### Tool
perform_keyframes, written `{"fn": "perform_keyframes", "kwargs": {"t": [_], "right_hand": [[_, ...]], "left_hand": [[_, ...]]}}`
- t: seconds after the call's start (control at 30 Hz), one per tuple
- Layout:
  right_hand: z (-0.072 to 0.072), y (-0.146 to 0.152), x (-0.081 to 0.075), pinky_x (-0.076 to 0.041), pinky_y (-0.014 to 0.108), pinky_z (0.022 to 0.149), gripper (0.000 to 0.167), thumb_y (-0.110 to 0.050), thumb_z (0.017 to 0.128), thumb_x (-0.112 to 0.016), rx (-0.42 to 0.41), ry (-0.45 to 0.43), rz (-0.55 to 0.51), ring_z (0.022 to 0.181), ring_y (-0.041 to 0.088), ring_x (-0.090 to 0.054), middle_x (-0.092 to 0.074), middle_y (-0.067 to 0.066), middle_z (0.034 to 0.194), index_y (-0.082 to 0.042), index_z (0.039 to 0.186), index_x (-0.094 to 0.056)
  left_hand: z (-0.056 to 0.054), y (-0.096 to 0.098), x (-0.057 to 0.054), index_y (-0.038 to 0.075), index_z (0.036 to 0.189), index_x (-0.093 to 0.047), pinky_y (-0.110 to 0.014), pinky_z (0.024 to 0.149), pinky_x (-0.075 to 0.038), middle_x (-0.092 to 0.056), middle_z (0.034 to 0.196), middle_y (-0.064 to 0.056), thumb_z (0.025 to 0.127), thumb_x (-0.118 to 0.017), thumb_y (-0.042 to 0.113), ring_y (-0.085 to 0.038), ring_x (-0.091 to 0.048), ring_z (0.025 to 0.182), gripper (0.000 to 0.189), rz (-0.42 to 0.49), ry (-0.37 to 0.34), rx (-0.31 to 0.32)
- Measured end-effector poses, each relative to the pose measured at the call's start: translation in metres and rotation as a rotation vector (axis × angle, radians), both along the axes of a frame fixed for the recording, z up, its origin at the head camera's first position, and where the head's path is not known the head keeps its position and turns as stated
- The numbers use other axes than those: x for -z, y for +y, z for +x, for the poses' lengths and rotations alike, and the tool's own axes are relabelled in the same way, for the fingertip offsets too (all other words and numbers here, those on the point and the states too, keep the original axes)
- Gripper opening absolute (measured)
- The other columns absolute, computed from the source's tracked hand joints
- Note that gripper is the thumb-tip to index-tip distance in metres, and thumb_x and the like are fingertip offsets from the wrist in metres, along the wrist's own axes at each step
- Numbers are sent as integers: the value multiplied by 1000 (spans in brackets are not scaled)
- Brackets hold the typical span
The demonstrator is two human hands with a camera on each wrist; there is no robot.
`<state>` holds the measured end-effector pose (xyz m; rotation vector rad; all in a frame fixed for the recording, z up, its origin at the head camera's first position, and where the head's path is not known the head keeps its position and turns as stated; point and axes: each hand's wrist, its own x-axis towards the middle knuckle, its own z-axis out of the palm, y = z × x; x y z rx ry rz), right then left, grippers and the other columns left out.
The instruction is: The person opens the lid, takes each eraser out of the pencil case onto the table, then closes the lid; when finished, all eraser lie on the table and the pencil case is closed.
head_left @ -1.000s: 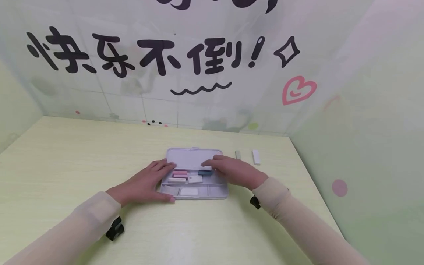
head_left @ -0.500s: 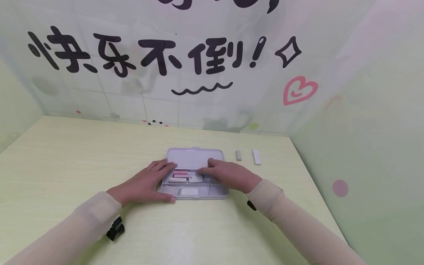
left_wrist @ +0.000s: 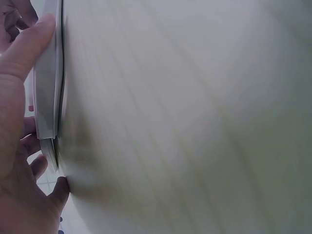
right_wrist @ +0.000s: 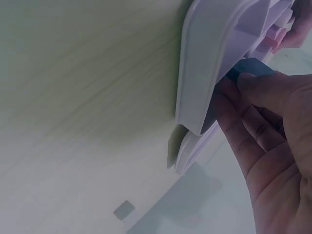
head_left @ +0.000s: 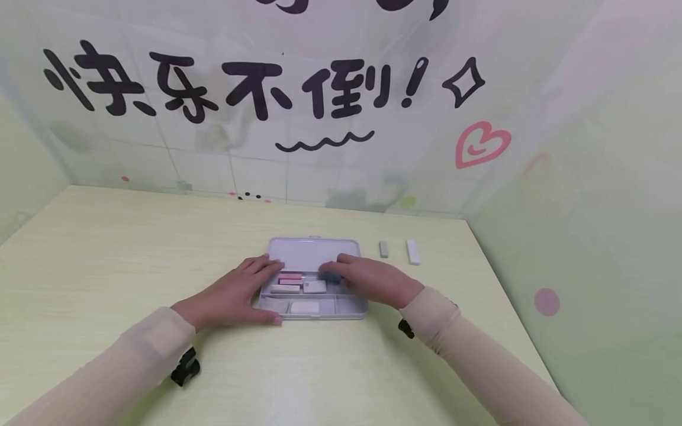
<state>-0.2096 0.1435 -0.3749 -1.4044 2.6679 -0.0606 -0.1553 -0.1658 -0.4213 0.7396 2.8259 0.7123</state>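
A pale lilac plastic pencil case (head_left: 314,254) lies with its lid folded back on the table. My left hand (head_left: 234,296) holds its left end, thumb on the front rim and fingers near the hinge; the left wrist view shows the thumb (left_wrist: 31,44) against the case wall. Over the back compartment, my right hand (head_left: 375,279) pinches a dark blue block (right_wrist: 251,67), which looks like an eraser, between thumb and fingers. Left of it in that compartment lie pink sticks (head_left: 290,280), a white stick (head_left: 285,289) and a white block (head_left: 314,287).
Another white block (head_left: 305,307) sits in the front row of compartments. A small grey block (head_left: 383,249) and a white bar (head_left: 412,252) lie on the table right of the case. Walls stand behind the table (head_left: 160,236) and at its sides.
My right hand has reached into the back compartment, covered the blue block, then come slightly back with the block between thumb and fingers. My left hand has stayed put.
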Motion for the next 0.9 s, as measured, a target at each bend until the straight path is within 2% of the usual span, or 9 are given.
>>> {"fn": "perform_keyframes", "kwargs": {"t": [0.1,0.2,0.33,0.43,0.67,0.8,0.9], "right_hand": [[-2,2,0,-59,29,92,47,-5,101,-66,49,-115,-76,94,13,-63,-68,2,113,-17,145,-58],[-5,5,1,-57,34,99,47,-4,102,-66,112,-265,-211,103,15,-64,-70,4,115,-12,147,-55],[-11,13,4,-59,34,98,48,-3,100,-68,188,-422,-392,104,16,-68,-71,6,109,-9,145,-55],[-16,19,7,-58,31,97,48,-5,98,-71,253,-503,-488,101,15,-69,-70,6,106,-8,144,-56],[-24,32,12,-62,30,93,49,-3,97,-72,385,-681,-665,98,15,-74,-70,12,107,-5,144,-56],[-27,41,14,-64,35,93,50,1,98,-69,434,-780,-749,98,18,-76,-68,14,109,-3,145,-54],[-29,49,14,-63,40,96,50,2,99,-67,457,-818,-785,98,17,-75,-66,14,109,-2,146,-52]], "left_hand": [[0,0,-1,10,162,-38,-68,118,-38,-35,168,-22,79,-79,71,-47,-34,153,111,1,7,2],[1,0,-2,10,162,-39,-69,118,-38,-36,167,-23,78,-80,71,-48,-34,153,111,0,8,2],[1,0,-2,9,161,-39,-68,118,-39,-37,167,-23,78,-79,71,-47,-34,153,111,-1,18,9],[1,0,-2,9,161,-39,-68,118,-39,-37,166,-22,78,-79,71,-47,-35,153,111,-1,24,11],[2,1,-3,10,161,-39,-69,118,-38,-36,167,-22,78,-79,72,-47,-33,154,112,2,10,6],[1,1,-3,10,161,-39,-69,118,-38,-36,168,-22,78,-80,72,-47,-33,154,112,1,7,3],[1,2,-2,10,162,-39,-69,118,-38,-36,168,-22,77,-80,72,-47,-33,154,112,1,5,5]]}}
